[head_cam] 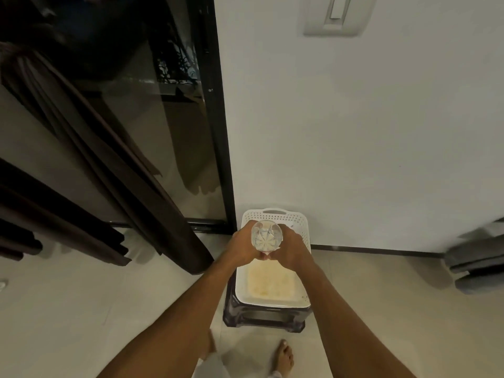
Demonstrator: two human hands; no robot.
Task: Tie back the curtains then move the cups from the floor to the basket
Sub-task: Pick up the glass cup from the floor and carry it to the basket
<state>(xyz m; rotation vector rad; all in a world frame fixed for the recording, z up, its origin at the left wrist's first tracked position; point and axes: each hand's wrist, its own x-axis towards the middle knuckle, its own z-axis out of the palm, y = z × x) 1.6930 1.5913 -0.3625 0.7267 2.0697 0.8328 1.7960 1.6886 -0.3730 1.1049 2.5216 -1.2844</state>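
Both hands meet around one glass cup (pixel 266 238): the left hand (pixel 244 248) curls round its left side and the right hand (pixel 290 251) round its right side, so that each grasps it, with fingertips close together under the near edge. The cup is clear and seen from above through its mouth, and a cut star pattern shows in its base. It is held in the air over the far half of a white plastic basket (pixel 275 214), clear of the basket's bottom. The basket has perforated walls and a handle slot in its far rim, and a pale yellowish patch shows on its bottom. It sits on a dark stool (pixel 261 319) on the pale tiled floor (pixel 81 309), against the white wall (pixel 354 132). Both bare forearms reach in from the lower edge, and a bare foot (pixel 283 356) stands on the tiles just in front of the stool. To the left, dark brown curtains (pixel 114 170) hang in narrow gathered folds before a glass door (pixel 174 105) with a black frame; whether they are tied cannot be told. High on the wall is a white switch plate (pixel 336 15). At the right edge lies a blurred grey object (pixel 477 268).
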